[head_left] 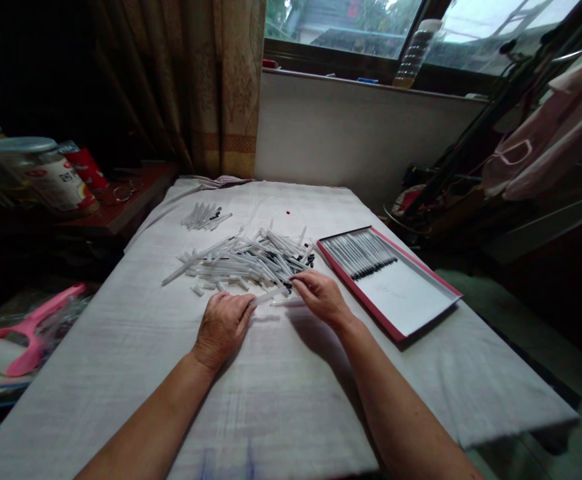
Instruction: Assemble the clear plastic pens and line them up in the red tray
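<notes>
My left hand (225, 328) is closed on one end of a clear pen barrel (269, 296), which points to the right. At the barrel's far end, the fingers of my right hand (321, 297) are pinched together. A small dark piece shows by those fingertips, too small to name. Under my right hand another pale pen barrel (287, 303) lies on the cloth. Just beyond both hands spreads a loose heap of pen parts (241, 257): clear barrels, whitish caps and thin dark refills. Several small black plugs (311, 260) lie at its right side.
A red-edged box lid (371, 300) holding a row of pens (363, 253) sits to the right. A smaller pile of pen parts (203, 217) and a tiny red piece (288, 213) lie farther back. Jars (45, 173) and pink scissors (35, 327) are at the left.
</notes>
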`<state>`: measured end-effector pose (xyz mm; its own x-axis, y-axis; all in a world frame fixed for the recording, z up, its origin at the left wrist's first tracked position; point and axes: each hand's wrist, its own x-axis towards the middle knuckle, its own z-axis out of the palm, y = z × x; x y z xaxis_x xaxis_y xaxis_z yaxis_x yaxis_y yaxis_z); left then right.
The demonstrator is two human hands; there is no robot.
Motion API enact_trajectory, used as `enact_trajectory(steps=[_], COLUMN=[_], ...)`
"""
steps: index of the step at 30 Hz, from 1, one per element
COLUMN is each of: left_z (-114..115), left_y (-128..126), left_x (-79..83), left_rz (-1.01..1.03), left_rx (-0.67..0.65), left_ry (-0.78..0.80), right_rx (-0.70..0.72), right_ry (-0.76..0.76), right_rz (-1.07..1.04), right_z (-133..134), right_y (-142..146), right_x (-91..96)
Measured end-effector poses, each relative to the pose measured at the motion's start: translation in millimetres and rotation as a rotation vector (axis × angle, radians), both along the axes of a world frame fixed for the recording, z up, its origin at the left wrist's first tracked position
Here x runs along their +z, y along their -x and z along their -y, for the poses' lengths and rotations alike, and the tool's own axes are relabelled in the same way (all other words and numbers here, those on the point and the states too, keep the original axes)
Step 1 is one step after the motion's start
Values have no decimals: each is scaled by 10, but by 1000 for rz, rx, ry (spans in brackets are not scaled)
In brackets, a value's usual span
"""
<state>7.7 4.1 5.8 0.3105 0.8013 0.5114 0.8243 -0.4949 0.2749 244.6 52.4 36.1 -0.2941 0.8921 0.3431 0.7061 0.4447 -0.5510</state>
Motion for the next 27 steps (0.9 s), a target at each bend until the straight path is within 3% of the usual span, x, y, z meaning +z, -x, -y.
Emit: enact_trajectory(steps=[3,6,9,27], left_z=[-11,-11,-10,-15], left_y=[21,16,8,25], left_x=[-34,-41,-38,-40], left_rz=[41,61,62,95], left_rx=[22,17,9,-6], left_ry=[4,1,-3,29], right_rx=[-357,-514,-519,-476], right_ry=[68,211,282,261], right_rz=[258,490,584,689], right_z=[-85,-124,-131,-113], right_y=[-251,-384,-389,-299], right_x=[13,10,4,53])
